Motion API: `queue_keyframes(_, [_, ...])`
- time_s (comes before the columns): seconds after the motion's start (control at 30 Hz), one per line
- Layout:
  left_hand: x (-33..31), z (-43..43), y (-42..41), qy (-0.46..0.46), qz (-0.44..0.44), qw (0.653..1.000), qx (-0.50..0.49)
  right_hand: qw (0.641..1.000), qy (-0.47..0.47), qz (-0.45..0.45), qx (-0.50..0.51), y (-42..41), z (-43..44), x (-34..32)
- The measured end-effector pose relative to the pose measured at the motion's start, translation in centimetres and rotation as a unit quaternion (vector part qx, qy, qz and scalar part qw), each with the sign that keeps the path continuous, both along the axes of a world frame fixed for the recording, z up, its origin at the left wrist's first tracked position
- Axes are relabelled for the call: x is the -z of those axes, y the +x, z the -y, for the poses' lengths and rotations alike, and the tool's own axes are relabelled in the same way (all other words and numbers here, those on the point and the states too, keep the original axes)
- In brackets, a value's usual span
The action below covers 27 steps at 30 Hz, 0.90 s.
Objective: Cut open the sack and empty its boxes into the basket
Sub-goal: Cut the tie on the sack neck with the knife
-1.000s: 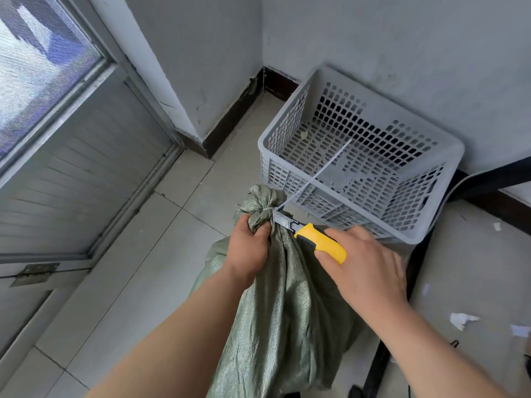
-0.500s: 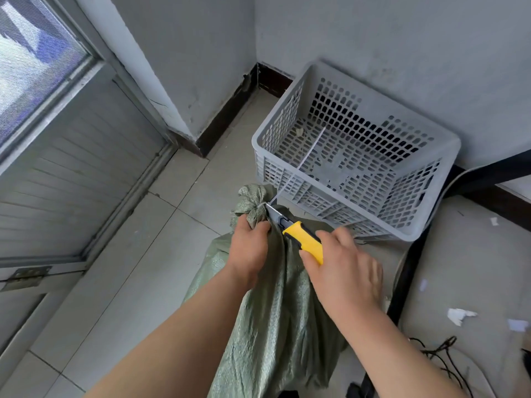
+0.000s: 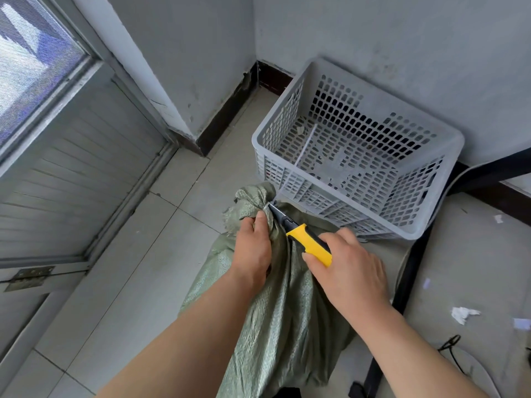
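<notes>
A green woven sack (image 3: 275, 320) stands on the tiled floor in front of me, its neck bunched and tied with a white zip tie (image 3: 290, 173) whose long tail sticks up toward the basket. My left hand (image 3: 253, 248) grips the sack just below the tied neck. My right hand (image 3: 347, 271) holds a yellow-and-black utility knife (image 3: 307, 242), blade tip at the tie on the neck. The grey perforated plastic basket (image 3: 339, 193) sits just beyond the sack, against the wall. Whatever the sack holds is hidden.
A grey door (image 3: 71, 156) with a glass pane stands at the left. A dark table leg (image 3: 402, 297) runs down at the right. Scraps of white paper (image 3: 462, 314) and a black cable (image 3: 451, 349) lie on the floor at the right.
The knife blade has stayed at the tied neck while my right hand shifted slightly on the handle. My view has dropped a little toward the sack. My left hand keeps its hold.
</notes>
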<state>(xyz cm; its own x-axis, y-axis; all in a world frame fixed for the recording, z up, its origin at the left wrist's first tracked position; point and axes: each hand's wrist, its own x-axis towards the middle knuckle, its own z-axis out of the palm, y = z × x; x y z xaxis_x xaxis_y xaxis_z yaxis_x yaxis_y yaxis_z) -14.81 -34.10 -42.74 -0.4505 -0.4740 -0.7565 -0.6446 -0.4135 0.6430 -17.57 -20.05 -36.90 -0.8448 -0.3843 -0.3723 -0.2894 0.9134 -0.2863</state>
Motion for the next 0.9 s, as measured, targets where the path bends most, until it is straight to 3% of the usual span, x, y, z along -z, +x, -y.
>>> queue_keyframes(0.13, [0.5, -0.3, 0.0, -0.001, -0.011, 1.0, -0.023, 1.0, -0.028, -0.006, 0.009, 0.2, 0.2, 0.3])
queue_keyframes(0.47, [1.1, 0.2, -0.5, 0.097, -0.004, 0.991, -0.089, 0.997, -0.043, -0.043, 0.038, 1.5, -0.5, 0.9])
queue_keyframes(0.7, [-0.2, 0.5, -1.0, 0.021, -0.004, 1.0, -0.001, 0.999, -0.019, -0.022, 0.043, 0.3, -0.4, 0.0])
queue_keyframes(0.9, [-1.3, -0.6, -0.9, -0.045, -0.01, 0.999, 0.026, 0.993, -0.063, 0.028, 0.098, 0.2, 0.4, -0.2])
